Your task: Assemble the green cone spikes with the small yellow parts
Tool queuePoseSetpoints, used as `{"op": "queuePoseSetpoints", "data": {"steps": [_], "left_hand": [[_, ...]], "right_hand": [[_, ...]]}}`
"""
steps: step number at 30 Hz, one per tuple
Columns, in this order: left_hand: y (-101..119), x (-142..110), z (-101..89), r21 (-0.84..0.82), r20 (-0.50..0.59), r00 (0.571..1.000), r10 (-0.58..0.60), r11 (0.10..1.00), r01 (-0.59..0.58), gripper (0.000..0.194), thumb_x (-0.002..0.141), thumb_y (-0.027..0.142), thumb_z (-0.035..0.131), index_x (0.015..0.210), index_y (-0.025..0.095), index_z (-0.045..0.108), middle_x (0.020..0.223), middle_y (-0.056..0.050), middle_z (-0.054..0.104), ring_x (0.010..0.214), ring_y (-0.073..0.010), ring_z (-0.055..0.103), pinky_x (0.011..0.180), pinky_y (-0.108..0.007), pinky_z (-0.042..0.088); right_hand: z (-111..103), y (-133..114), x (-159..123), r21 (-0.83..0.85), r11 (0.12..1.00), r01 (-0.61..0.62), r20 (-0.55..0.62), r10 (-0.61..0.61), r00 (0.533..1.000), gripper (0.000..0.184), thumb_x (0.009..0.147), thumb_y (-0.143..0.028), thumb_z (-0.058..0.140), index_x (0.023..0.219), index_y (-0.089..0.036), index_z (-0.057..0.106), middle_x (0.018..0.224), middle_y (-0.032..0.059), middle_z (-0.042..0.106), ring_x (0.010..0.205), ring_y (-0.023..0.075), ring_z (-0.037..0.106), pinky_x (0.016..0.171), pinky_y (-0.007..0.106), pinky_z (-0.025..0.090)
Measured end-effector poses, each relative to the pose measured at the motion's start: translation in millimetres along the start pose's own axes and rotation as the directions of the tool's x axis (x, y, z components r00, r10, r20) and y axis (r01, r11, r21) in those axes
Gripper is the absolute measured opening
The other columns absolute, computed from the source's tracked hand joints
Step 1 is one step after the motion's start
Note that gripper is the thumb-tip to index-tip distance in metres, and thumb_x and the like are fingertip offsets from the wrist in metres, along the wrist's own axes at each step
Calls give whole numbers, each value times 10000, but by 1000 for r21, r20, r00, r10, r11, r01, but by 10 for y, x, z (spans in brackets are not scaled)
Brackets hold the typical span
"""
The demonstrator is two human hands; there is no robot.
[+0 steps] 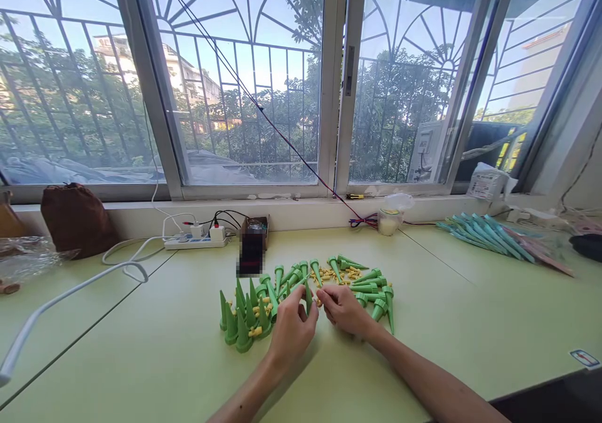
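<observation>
Item, both my hands at the green spike pile (301, 285) mid-tabletop (141, 348): my left hand (292, 330) pinches one green spike (308, 294) upright at the pile's near edge, and my right hand (345, 310), just right of it, is closed with its fingertips on a small yellow piece (319, 301) beside that spike. Item, standing spikes (242, 323) cluster at the pile's left, loose yellow pieces (336, 275) lie in its middle, a power strip (195, 241) sits behind it by the window, and teal spikes (484, 234) lie well to its right.
</observation>
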State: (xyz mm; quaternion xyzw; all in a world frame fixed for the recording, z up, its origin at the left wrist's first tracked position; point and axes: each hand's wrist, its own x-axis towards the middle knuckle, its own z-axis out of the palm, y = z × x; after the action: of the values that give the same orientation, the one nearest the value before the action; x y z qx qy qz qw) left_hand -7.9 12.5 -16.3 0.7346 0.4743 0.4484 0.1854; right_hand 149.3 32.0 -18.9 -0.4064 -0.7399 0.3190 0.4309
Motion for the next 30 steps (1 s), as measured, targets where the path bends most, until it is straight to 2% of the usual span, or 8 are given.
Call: {"op": "queuePoseSetpoints", "data": {"steps": [8,30], "left_hand": [[3,-3,-6,15,-20,1000,1,1000,-1,168,884,344,497,780,217,463,563,85,387,450,-103,390,477,-242,267],[-6,-8,-8,11,-18,999,30,1000,-29,199,864,315,517,732,226,396,561,83,387,454,-94,370,475,-238,243]], "right_hand": [[-8,-25,-18,-5,1000,20,5,-20,1000,535,976,-604,410,615,-210,413,486,-39,422,487,115,352,495,253,275],[-9,-3,0,-70,996,50,-4,-51,999,508,991,-533,405,608,-199,422,527,-32,429,531,121,361,530,261,269]]}}
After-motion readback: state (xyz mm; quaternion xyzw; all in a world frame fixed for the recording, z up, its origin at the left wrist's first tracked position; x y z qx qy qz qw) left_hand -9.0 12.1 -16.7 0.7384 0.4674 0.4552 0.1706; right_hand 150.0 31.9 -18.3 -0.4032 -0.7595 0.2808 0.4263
